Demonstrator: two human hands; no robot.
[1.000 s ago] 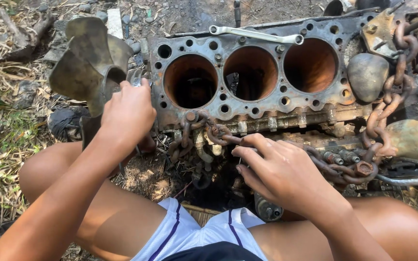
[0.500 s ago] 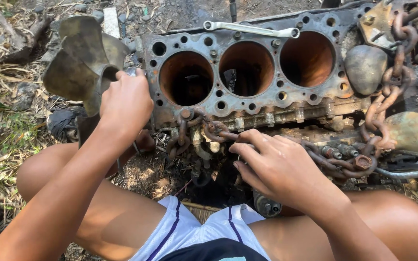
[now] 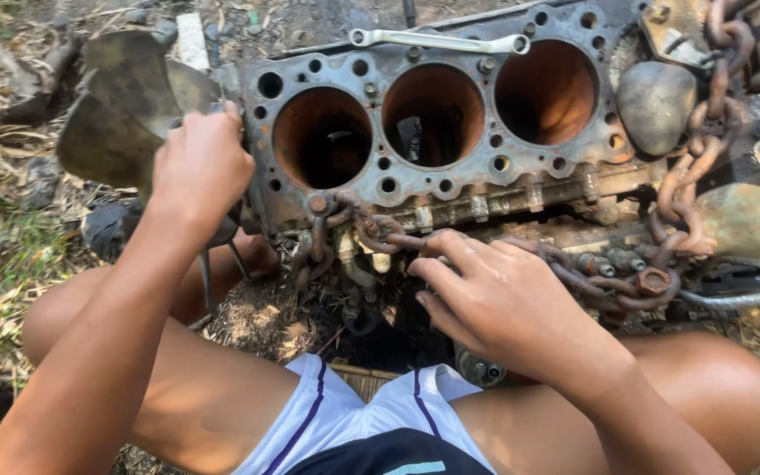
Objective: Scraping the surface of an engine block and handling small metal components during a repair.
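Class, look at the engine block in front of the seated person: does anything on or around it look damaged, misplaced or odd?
Yes. The three cylinder bores are coated in orange rust, a rusty chain is draped across the engine block, and a wrench lies loose on its top edge.

The left hand (image 3: 200,167) grips the left end of the rusty engine block (image 3: 450,167); the right hand (image 3: 499,299) touches the rusty chain (image 3: 380,233) beneath a wrench (image 3: 437,40).

Hands, left (image 3: 200,167) and right (image 3: 494,299), barely shifted against the engine block (image 3: 450,189).
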